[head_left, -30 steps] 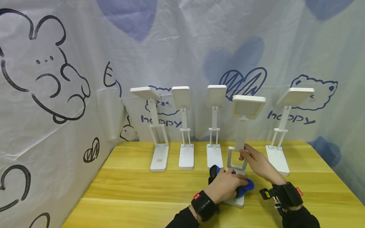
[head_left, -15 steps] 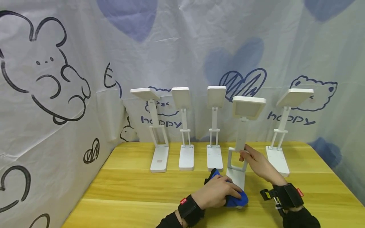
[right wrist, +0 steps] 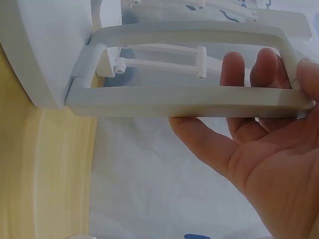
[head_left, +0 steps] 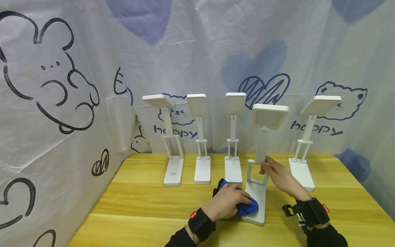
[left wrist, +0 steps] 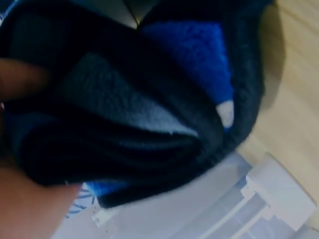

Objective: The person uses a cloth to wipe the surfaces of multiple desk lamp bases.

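A white desk lamp [head_left: 261, 147] stands nearest on the table, its square head tilted downward. My right hand [head_left: 282, 178] grips its stand; in the right wrist view the fingers curl through the rectangular frame [right wrist: 199, 102] and the thumb lies along its side. My left hand [head_left: 228, 201] holds a bunched blue cloth [head_left: 248, 208] with black edging, which overlaps the left front part of the lamp's base [head_left: 260, 200]. Folds of the cloth [left wrist: 192, 55] fill much of the left wrist view, with fingers at its left.
Several similar white lamps stand in a row behind: one at far left [head_left: 173, 171], two in the middle, including this lamp [head_left: 233, 169], and one at right [head_left: 301, 173]. Beneath them is a wooden table [head_left: 132, 202]. A printed curtain [head_left: 197, 44] hangs behind and at both sides.
My left hand has moved left with the cloth across the base, uncovering more of it. My right hand keeps its grip on the stand, and the lamp stays in place.
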`<state>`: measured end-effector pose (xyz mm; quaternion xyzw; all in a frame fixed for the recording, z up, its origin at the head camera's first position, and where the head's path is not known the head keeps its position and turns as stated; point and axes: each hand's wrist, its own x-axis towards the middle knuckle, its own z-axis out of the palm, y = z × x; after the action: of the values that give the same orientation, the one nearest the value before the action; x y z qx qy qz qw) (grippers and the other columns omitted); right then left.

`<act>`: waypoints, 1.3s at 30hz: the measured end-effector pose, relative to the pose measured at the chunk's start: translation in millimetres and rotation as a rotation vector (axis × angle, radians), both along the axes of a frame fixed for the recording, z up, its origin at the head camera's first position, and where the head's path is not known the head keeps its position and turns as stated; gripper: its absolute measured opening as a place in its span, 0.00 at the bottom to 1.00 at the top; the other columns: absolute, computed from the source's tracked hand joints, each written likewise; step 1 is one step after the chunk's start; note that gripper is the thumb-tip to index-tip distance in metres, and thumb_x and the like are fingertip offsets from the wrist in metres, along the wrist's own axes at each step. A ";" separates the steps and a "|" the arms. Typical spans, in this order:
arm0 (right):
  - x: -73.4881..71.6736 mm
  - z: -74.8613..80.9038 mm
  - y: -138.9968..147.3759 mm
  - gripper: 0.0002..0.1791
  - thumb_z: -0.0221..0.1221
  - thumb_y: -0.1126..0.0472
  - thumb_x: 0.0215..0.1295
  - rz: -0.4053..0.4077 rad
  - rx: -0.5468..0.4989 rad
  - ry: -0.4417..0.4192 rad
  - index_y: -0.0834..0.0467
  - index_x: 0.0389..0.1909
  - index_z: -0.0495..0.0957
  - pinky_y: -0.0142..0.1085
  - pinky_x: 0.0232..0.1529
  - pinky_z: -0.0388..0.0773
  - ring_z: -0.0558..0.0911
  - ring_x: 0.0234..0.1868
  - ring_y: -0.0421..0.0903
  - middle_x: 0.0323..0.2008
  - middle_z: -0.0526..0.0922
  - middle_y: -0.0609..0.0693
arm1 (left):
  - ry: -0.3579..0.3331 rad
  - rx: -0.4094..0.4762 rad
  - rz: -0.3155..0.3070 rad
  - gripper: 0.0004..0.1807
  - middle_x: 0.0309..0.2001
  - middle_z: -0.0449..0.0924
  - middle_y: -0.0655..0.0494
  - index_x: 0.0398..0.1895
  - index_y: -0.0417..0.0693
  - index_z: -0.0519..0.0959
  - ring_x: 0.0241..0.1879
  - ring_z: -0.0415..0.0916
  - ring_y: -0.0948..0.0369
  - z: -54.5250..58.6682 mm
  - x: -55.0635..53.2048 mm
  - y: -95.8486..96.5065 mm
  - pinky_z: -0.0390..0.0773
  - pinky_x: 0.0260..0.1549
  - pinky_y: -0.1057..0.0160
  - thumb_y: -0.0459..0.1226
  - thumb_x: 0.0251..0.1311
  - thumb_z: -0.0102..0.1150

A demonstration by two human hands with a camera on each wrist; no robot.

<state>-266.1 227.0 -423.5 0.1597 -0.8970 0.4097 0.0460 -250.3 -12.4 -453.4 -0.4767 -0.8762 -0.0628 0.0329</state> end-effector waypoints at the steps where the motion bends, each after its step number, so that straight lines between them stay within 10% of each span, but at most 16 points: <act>1: 0.1 -0.1 0.1 0.21 0.37 0.43 0.78 0.000 -0.001 0.001 0.52 0.55 0.69 0.46 0.47 0.73 0.79 0.50 0.55 0.42 0.80 0.54 | 0.023 0.000 0.023 0.26 0.58 0.78 0.72 0.55 0.67 0.83 0.64 0.70 0.59 -1.8 0.1 1.3 0.71 0.61 0.53 0.27 0.59 0.59; 19: 1.4 0.3 0.4 0.22 0.37 0.44 0.78 0.004 -0.020 -0.011 0.53 0.57 0.69 0.45 0.47 0.73 0.79 0.51 0.55 0.41 0.80 0.51 | 0.268 -0.041 0.357 0.14 0.47 0.78 0.61 0.46 0.58 0.83 0.42 0.71 0.60 -18.1 -9.8 42.9 0.75 0.34 0.60 0.45 0.55 0.65; 29: -0.1 -0.3 0.4 0.20 0.37 0.45 0.79 -0.004 -0.006 0.013 0.53 0.53 0.69 0.45 0.45 0.73 0.79 0.49 0.55 0.39 0.80 0.51 | 0.264 -0.069 0.355 0.11 0.46 0.82 0.65 0.45 0.63 0.83 0.40 0.72 0.61 -15.1 -14.9 62.6 0.72 0.35 0.60 0.46 0.59 0.63; 39: -0.4 1.2 -0.9 0.19 0.37 0.44 0.79 0.001 -0.019 0.005 0.54 0.46 0.69 0.42 0.38 0.69 0.77 0.42 0.53 0.37 0.77 0.51 | 0.199 -0.083 0.223 0.20 0.57 0.78 0.74 0.53 0.72 0.81 0.50 0.72 0.64 -12.9 -16.8 66.5 0.75 0.44 0.59 0.43 0.57 0.66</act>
<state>-266.5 226.1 -422.3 0.1609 -0.8929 0.4177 0.0496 -267.1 54.2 -466.2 -0.3812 -0.9180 0.0252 0.1065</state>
